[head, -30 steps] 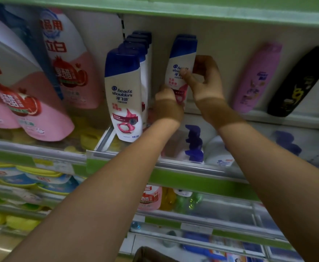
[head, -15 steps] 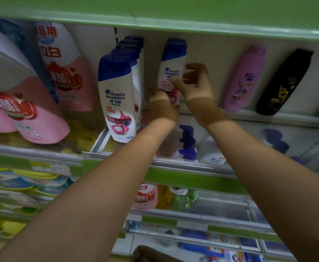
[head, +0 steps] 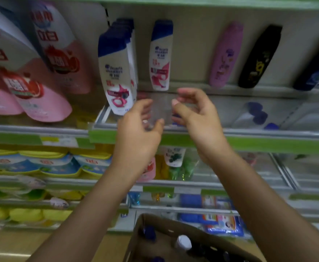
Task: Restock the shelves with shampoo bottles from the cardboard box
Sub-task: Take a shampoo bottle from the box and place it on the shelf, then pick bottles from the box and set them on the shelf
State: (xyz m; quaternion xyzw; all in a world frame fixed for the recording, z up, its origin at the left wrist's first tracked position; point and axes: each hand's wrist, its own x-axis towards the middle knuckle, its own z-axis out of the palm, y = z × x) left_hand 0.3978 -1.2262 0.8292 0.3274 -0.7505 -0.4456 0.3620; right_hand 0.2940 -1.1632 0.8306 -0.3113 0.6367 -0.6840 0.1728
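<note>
From the head view I saw my left hand [head: 139, 127] and right hand [head: 194, 110] both loosely spread and empty, hovering near the shelf's front rail [head: 249, 132]. The single shampoo bottle [head: 160, 55] stood upright at the shelf's back, beside a row of matching bottles [head: 117, 72]. The cardboard box [head: 173, 241] sat below, with bottle caps showing inside

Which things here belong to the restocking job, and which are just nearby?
Job: the lone shampoo bottle standing on the shelf, the row of matching bottles, the cardboard box, left hand, right hand.
Nearby: pink refill pouches, purple bottle, black bottle.
</note>
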